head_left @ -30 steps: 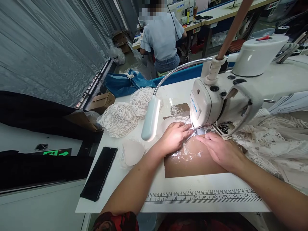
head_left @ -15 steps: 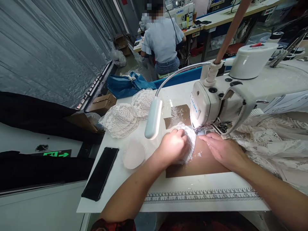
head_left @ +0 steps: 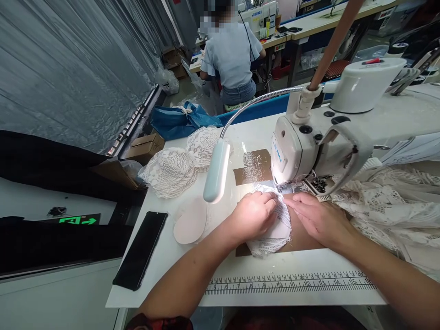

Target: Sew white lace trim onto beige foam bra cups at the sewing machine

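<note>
A small white lace piece (head_left: 282,224) with a smooth pale backing lies under the needle area of the white sewing machine (head_left: 290,151). My left hand (head_left: 256,214) rests on it with curled fingers, gripping the lace close to the presser foot. From the other side, my right hand (head_left: 314,216) reaches in, its thumb and forefinger together at the lace's right edge by the foot. The needle tip is hard to make out. Brown covering (head_left: 307,231) shows on the machine bed under the work.
A lit lamp (head_left: 217,172) on a bendy neck hangs left of the needle. Lace cups (head_left: 172,172), a beige oval pad (head_left: 190,225) and a black phone (head_left: 140,250) lie leftward. Lace fabric (head_left: 385,197) heaps at right. A ruler strip (head_left: 288,283) runs along the front. Another person (head_left: 230,55) sits beyond.
The lace piece has turned and come toward me, showing more of its backing. My left hand has shifted slightly right and down; my right fingers have drawn together at the lace edge.
</note>
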### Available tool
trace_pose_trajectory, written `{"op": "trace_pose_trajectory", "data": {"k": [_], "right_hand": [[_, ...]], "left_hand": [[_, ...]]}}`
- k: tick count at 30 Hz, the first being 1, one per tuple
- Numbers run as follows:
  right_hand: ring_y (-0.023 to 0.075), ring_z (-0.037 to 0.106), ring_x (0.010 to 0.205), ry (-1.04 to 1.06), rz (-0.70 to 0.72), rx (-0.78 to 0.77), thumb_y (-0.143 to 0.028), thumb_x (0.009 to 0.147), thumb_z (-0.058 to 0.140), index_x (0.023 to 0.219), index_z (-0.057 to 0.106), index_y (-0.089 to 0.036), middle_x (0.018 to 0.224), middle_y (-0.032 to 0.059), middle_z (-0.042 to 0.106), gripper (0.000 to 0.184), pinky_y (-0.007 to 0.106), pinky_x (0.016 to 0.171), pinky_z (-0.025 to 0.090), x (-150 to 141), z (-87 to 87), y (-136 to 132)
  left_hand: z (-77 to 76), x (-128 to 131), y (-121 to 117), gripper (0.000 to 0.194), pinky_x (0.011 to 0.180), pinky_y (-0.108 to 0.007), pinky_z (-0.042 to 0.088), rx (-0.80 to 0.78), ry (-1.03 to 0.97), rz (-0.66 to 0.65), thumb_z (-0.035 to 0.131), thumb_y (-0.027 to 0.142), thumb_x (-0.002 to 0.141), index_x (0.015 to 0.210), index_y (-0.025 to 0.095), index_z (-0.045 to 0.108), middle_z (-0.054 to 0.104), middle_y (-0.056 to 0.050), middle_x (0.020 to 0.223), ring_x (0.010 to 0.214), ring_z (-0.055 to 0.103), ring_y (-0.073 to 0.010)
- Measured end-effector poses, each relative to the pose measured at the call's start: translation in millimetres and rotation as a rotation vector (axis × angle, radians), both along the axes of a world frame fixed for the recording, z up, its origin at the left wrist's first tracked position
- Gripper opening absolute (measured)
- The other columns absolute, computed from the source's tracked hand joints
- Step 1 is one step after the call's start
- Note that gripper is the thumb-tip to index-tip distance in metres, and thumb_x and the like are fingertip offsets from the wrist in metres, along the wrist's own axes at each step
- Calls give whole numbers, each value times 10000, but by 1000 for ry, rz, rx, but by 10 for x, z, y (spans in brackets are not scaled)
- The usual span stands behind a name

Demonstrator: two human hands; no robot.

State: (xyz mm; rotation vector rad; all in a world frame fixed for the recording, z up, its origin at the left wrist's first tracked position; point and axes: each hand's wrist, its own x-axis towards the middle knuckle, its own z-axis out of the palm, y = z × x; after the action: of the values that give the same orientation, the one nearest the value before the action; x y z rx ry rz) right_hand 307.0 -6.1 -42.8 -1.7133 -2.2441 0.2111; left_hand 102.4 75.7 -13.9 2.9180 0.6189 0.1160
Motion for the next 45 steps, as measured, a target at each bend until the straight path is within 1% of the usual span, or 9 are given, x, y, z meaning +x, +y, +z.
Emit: {"op": "trace_pose_trajectory", "data": {"k": [3, 7, 17, 25, 30, 33, 36, 38, 45], "right_hand": [[157, 635, 746, -26, -1, -4, -95, 848, 381, 1274, 607, -222, 1018, 74, 696, 498, 266, 605, 446, -1, -45, 7], [158, 637, 764, -78, -16, -18, -84, 839, 398, 1242, 618, -252, 1003, 51, 701, 488, 257, 585, 425, -30, -21, 25], [180, 660, 837, -185, -56, 57, -81, 849, 401, 1267, 598, -242, 1067, 37, 713, 489, 276, 574, 425, -79, -89, 34], [174, 675, 805, -204, -30, 29, -76, 840, 404, 1247, 619, -210, 1005, 36, 732, 480, 267, 535, 414, -94, 36, 46], [169, 666, 771, -181, 4, 117, -84, 839, 414, 1214, 644, -204, 985, 38, 729, 455, 275, 527, 398, -79, -2, 40], [160, 642, 716, -155, -8, 141, -102, 847, 417, 1200, 650, -223, 937, 27, 718, 440, 278, 513, 377, -56, -65, 31], [142, 627, 718, -109, -12, 141, -114, 857, 419, 1193, 655, -231, 986, 28, 710, 428, 266, 512, 368, -38, -96, 28], [134, 617, 716, -93, -11, 150, -117, 858, 422, 1198, 656, -229, 1034, 31, 705, 427, 264, 511, 367, -38, -84, 32], [152, 633, 743, -157, -42, 48, -115, 865, 421, 1256, 633, -235, 988, 27, 713, 460, 264, 528, 411, -84, 10, 65]], "left_hand": [[-38, -8, 10, 401, 779, -387, 491, 44, 17, -30, 390, 270, 962, 1299, 111, 539, 563, -120, 1349, 926, 580, -233], [-35, -10, 45, 431, 733, -384, 472, 74, 47, -50, 380, 281, 962, 1323, 114, 547, 532, -128, 1398, 928, 565, -244], [-47, 1, 134, 360, 863, -383, 453, 55, 0, -68, 425, 223, 969, 1275, 143, 596, 573, -92, 1362, 1037, 518, -244], [-66, -4, 151, 341, 876, -378, 453, 53, -27, -91, 418, 215, 978, 1256, 154, 607, 594, -97, 1333, 1071, 528, -239], [-115, -16, 144, 347, 901, -377, 448, 29, -86, -103, 460, 231, 948, 1240, 124, 615, 609, -85, 1314, 1051, 524, -243], [-129, -14, 146, 364, 909, -383, 447, 10, -111, -88, 449, 245, 951, 1253, 116, 605, 603, -87, 1321, 1055, 524, -243], [-131, -6, 160, 374, 901, -394, 451, 6, -121, -72, 422, 262, 967, 1260, 110, 598, 598, -107, 1327, 1051, 532, -244], [-128, 0, 173, 376, 896, -398, 454, 5, -118, -59, 417, 257, 968, 1261, 103, 594, 602, -111, 1321, 1048, 537, -247], [-92, 13, 188, 371, 902, -404, 452, 35, -108, 32, 418, 262, 968, 1266, 118, 584, 622, -108, 1285, 1025, 544, -248]]}}
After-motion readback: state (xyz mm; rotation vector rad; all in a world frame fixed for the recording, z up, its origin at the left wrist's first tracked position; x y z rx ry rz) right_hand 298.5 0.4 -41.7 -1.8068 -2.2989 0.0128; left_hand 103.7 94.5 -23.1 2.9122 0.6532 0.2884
